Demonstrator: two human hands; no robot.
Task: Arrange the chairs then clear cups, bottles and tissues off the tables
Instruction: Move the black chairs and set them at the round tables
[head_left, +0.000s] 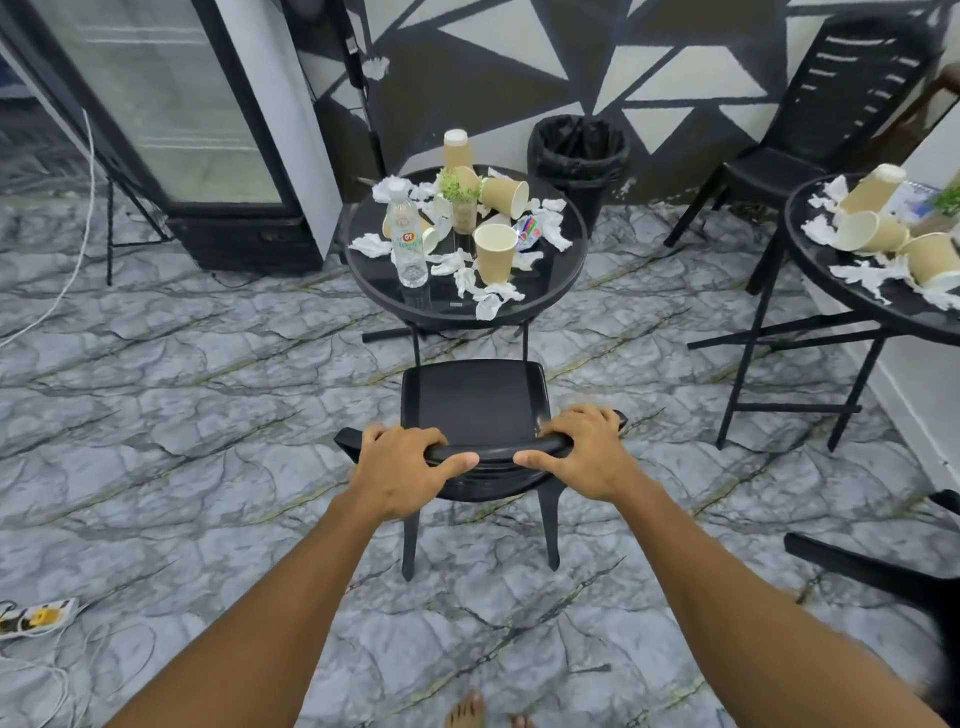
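left hand and right hand both clenched on the chair backrest, littered table straight ahead of them: push level, evenly, seat under rim, don't bump the table legs

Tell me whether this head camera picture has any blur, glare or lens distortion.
Head view: wide-angle bending bows the fridge and the wall; motion blur smears the lower right corner, by a dark chair; the glass table mirrors the bottle; both hands are sharp.
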